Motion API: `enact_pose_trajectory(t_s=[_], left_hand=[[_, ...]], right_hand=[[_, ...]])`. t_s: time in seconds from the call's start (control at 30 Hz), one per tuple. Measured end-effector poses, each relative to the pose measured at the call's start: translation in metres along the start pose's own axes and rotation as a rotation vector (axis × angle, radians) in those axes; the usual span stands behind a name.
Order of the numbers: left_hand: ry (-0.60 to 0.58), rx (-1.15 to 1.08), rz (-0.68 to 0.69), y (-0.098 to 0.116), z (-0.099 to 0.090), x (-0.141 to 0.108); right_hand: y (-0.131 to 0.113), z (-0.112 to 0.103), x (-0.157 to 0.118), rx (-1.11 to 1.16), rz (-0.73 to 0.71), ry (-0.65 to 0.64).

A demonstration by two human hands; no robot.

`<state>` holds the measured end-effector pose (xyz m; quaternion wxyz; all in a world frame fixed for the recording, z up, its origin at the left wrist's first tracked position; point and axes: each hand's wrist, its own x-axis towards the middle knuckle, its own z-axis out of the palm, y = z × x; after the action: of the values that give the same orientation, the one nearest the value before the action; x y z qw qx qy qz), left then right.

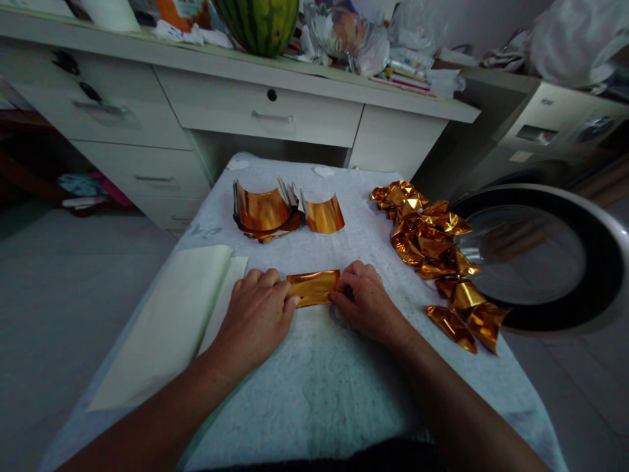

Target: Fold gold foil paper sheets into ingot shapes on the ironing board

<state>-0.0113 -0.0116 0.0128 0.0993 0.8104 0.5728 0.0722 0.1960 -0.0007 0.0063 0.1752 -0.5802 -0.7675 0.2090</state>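
Between my two hands a rectangle of gold foil paper (313,288) lies on the cloth-covered table, its long side running left to right. My left hand (263,305) is closed on its left end, thumb along the near edge. At the right end, my right hand (363,298) pinches the paper between thumb and fingers. Beyond them stands a stack of curled gold foil sheets (265,210), with one curled sheet (324,215) just right of it. Folded gold foil pieces (427,242) form a heap along the table's right side.
Large pale paper sheets (162,321) lie on the table (334,393) at left. Behind it is a white drawer desk (314,121) bearing a watermelon (258,23) and a glass bowl (339,33). A washing machine's open door (540,255) stands close to the right edge.
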Motion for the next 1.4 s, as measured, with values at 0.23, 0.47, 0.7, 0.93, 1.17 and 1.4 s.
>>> enact_pose_trajectory(t_s=[0.23,0.47,0.7,0.93,1.17,1.4], left_hand=[[0.021,0.029,0.017,-0.001,0.002,0.0],[0.022,0.077,0.021,0.002,0.001,0.001],[0.038,0.096,0.029,0.003,0.005,0.001],[0.037,0.109,0.017,0.003,0.006,0.0],[0.044,0.06,0.007,0.003,0.004,0.001],[0.053,-0.121,0.014,-0.005,0.005,0.001]], right_hand=[[-0.003,-0.001,-0.001,0.005,0.016,0.005],[-0.003,-0.001,-0.001,-0.014,0.009,-0.002],[-0.003,0.0,-0.001,-0.037,0.007,0.006],[-0.003,0.001,-0.001,-0.058,0.004,0.016],[-0.003,0.002,-0.001,-0.076,0.005,0.026],[-0.01,0.004,-0.003,-0.109,-0.015,0.097]])
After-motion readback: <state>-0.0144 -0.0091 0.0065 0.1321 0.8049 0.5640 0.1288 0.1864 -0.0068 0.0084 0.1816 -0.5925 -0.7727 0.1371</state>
